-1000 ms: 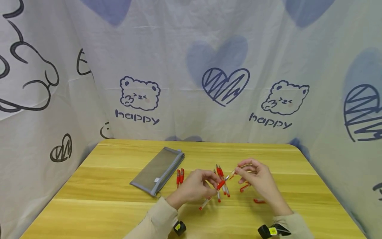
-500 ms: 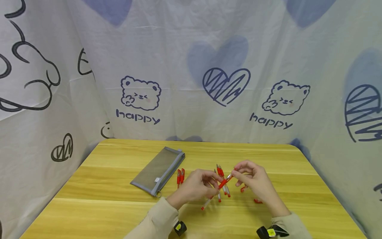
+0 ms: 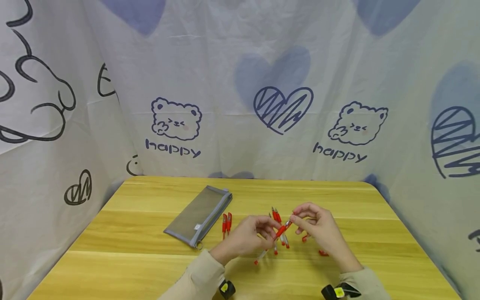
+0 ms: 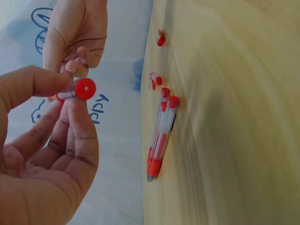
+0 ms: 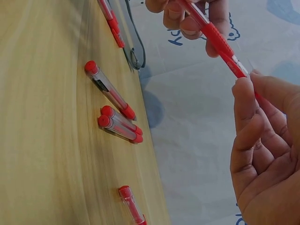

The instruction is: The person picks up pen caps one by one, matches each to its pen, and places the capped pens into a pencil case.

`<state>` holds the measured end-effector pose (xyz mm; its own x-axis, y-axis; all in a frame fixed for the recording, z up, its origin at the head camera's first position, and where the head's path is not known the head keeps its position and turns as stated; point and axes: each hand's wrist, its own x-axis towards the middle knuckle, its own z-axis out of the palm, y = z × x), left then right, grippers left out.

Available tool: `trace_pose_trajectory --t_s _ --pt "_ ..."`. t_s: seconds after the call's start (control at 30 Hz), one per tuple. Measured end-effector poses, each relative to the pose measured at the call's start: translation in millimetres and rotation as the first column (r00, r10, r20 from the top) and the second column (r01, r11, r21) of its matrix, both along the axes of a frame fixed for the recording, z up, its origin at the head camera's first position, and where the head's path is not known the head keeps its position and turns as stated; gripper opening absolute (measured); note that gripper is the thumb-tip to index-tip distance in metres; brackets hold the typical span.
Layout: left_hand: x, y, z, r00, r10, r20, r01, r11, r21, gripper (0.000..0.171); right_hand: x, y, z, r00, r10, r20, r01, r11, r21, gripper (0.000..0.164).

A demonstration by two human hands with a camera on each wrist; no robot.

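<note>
Since one second ago the right hand [image 3: 321, 228] has come nearer to the left hand [image 3: 249, 235], and the cap [image 5: 233, 65], which was then apart from the metal tip, now sits around it; whether it is pushed fully on, I cannot tell. Both hands are held narrow: the left one pinches the held pen [image 3: 280, 231] by its barrel, between thumb and fingers, and the right one pinches the closed end of the cap with thumb and forefinger, its other fingers bent loosely. Pen and cap are in the air above the table [image 3: 131, 266] – tilted, with the red rear end towards the person and the cap towards the right hand. Just beyond the left hand three uncapped pens [image 4: 161, 133] lie close together, their metal tips towards the far edge; to the right of them two loose caps [image 3: 304, 238] lie apart from each other, the nearer one partly hidden by the right hand. Left of the hands are two capped pens [image 3: 226, 223], side by side, near the grey zipped pouch [image 3: 196, 210] – it lies flat and slanting; behind the table hangs a pale curtain [image 3: 225, 62] with hearts and bear faces.
</note>
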<state>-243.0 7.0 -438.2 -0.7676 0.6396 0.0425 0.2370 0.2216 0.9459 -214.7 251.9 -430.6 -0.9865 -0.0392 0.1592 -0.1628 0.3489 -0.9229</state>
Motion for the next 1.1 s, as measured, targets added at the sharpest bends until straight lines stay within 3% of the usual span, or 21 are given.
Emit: trace_pose_trajectory --t_s 0.23,0.57,0.87,1.1 --pt "0.2 1.0 -2.0 1.000 0.014 -0.005 -0.014 1.000 0.009 0.034 -0.4 -0.9 -0.2 1.000 -0.011 -0.010 0.011 1.000 -0.003 0.025" --pt "1.4 3.1 -3.0 0.998 0.068 0.011 -0.068 0.998 -0.018 0.016 -0.7 -2.1 0.3 1.000 -0.011 -0.006 0.011 1.000 -0.023 0.025" --pt "-0.8 2.1 -4.7 0.999 0.037 -0.034 -0.038 0.999 -0.022 0.015 -0.9 -1.6 2.2 1.000 -0.012 -0.004 0.012 1.000 -0.008 0.026" --pt "-2.4 2.6 -5.8 0.999 0.008 0.038 -0.009 1.000 0.030 0.021 -1.4 -1.4 0.0 1.000 0.012 -0.017 -0.012 1.000 -0.015 0.027"
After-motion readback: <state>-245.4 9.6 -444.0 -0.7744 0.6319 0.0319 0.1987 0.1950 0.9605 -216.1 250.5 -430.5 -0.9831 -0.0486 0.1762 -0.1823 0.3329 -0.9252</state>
